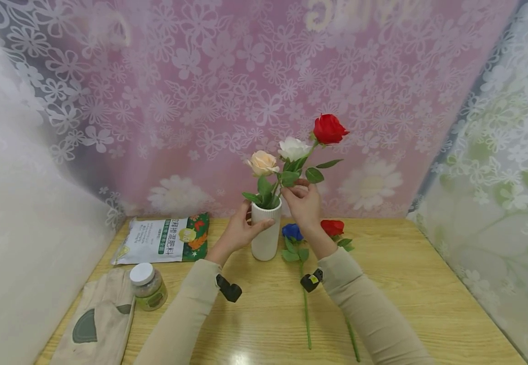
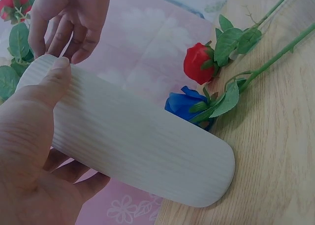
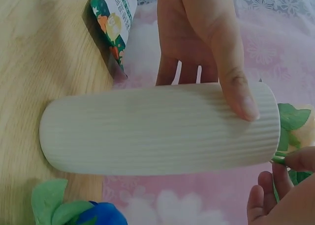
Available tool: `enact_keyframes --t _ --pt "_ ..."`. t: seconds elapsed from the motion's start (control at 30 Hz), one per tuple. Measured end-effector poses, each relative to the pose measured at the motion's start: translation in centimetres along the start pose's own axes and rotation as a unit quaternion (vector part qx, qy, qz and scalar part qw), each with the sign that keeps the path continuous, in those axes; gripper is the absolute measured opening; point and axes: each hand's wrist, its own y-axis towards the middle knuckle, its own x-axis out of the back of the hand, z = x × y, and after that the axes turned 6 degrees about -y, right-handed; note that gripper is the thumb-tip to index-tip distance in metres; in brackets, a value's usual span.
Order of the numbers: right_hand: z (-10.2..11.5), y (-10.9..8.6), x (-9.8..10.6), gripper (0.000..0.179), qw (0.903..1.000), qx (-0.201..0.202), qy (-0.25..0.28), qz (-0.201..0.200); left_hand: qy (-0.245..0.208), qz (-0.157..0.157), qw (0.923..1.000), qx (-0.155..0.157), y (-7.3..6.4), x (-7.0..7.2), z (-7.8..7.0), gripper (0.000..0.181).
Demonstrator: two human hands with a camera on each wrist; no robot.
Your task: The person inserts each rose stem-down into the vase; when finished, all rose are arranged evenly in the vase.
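Observation:
A white ribbed vase [image 1: 266, 242] stands upright on the wooden table. My left hand [image 1: 240, 229] grips it near the top, thumb across the front and fingers round the far side. Inside the vase are a peach rose [image 1: 264, 163] and a white rose [image 1: 293, 149]. At the mouth, my right hand [image 1: 304, 207] pinches the green stem of a red rose [image 1: 329, 129], whose bloom leans up to the right. In the right wrist view, thumb and fingers meet on the stem [image 3: 279, 158] right at the rim. The stem ends within the vase are hidden.
Right of the vase, a blue rose [image 1: 292, 232] and a second red rose [image 1: 332, 227] lie with stems toward me. On the left are a printed bag [image 1: 163, 239], a white-lidded jar [image 1: 148, 288] and a folded beige cloth item [image 1: 99, 317]. A floral curtain [image 1: 227, 101] hangs behind.

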Motion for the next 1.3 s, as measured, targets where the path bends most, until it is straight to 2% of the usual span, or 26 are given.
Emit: enact_keyframes --t 0.1,0.23,0.53,0.9,1.13,1.3 --pt "-0.1 -0.1 -0.3 0.034 0.9994 -0.007 0.028 -0.019 -0.002 0.0 1.0 -0.003 0.0 0.0 0.1 0.077" --pt "-0.2 -0.1 -0.7 0.021 0.9988 0.015 0.033 -0.033 0.0 -0.001 1.0 -0.006 0.1 0.0 0.2 0.077" --pt "0.2 0.0 -0.8 0.022 0.9971 0.055 0.008 -0.052 0.008 -0.004 0.9999 -0.008 0.0 0.0 0.1 0.076" --pt "0.6 0.3 -0.1 0.026 0.9964 0.065 -0.037 -0.039 0.007 -0.003 0.9999 -0.009 0.2 0.1 0.1 0.075" --pt "-0.2 -0.2 -0.3 0.023 0.9911 0.092 -0.096 0.012 0.006 -0.002 1.0 -0.004 0.1 0.2 0.0 0.075" --pt "-0.8 -0.8 -0.9 0.019 0.9877 0.11 -0.109 0.022 0.016 -0.004 0.9998 -0.008 0.0 0.1 0.1 0.076"
